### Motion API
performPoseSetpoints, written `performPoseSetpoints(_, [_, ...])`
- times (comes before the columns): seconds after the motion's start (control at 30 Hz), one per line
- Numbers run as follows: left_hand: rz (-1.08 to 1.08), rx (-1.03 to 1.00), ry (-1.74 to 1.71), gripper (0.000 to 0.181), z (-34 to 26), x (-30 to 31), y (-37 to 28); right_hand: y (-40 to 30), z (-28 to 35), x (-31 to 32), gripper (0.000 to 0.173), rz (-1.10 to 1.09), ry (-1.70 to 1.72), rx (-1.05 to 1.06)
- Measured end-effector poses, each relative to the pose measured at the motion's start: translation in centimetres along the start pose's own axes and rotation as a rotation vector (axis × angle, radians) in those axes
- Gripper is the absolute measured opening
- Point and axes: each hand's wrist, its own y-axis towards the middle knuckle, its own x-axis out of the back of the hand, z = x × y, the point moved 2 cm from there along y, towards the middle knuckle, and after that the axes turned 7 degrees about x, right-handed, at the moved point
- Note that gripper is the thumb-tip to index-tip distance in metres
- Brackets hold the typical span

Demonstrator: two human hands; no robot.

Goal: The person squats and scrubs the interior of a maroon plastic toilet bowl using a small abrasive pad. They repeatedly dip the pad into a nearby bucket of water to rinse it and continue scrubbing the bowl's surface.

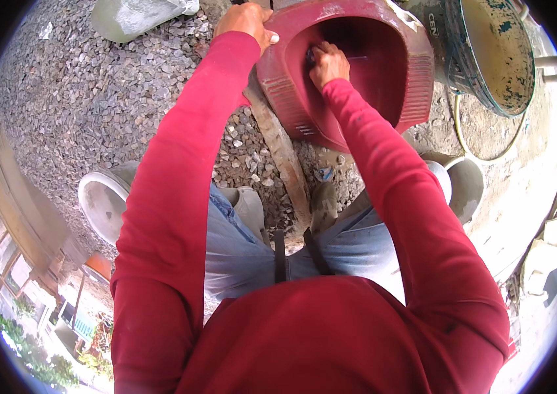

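Note:
A red basin [271, 74] with a deep hollow and ribbed bands on its sides is before me, scuffed pale along its far rim. At the basin's far left corner, my left hand [245, 22] grips the rim, thumb on top. My right hand [330, 64] reaches into the hollow, its fingers closed around a small dark object [311, 57] against the left inner wall. Most of that object is hidden by the fingers, so its kind cannot be told. Deep shade covers the far part of the hollow.
A large stained bucket [493, 64] tilts at the right, near a looped hose [460, 133]. Gravel [96, 98] spreads to the left, with a pale container [133, 17] on it. A wooden board [281, 152] runs past my boots. Buckets [103, 207] stand on both sides of me.

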Motion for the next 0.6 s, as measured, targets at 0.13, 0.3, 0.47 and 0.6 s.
performPoseSetpoints(0.13, [0.007,-0.021,-0.028,0.047,-0.2,-0.3,0.5,4.6,-2.9,-0.7,0.015,0.284,-0.048,-0.41])
performPoseSetpoints(0.3, [0.009,0.006,-0.063,0.049,0.2,-0.4,-0.1,0.2,-1.3,0.1,0.01,0.031,-0.071,0.156])
performPoseSetpoints(0.47, [-0.127,-0.125,-0.061,0.047,0.8,-1.3,0.6,4.3,-3.8,-0.8,0.01,0.282,-0.196,-0.028])
performPoseSetpoints(0.6, [0.054,0.073,-0.039,0.048,-1.0,0.5,-0.2,1.3,-2.0,0.8,0.013,0.217,-0.242,0.36])
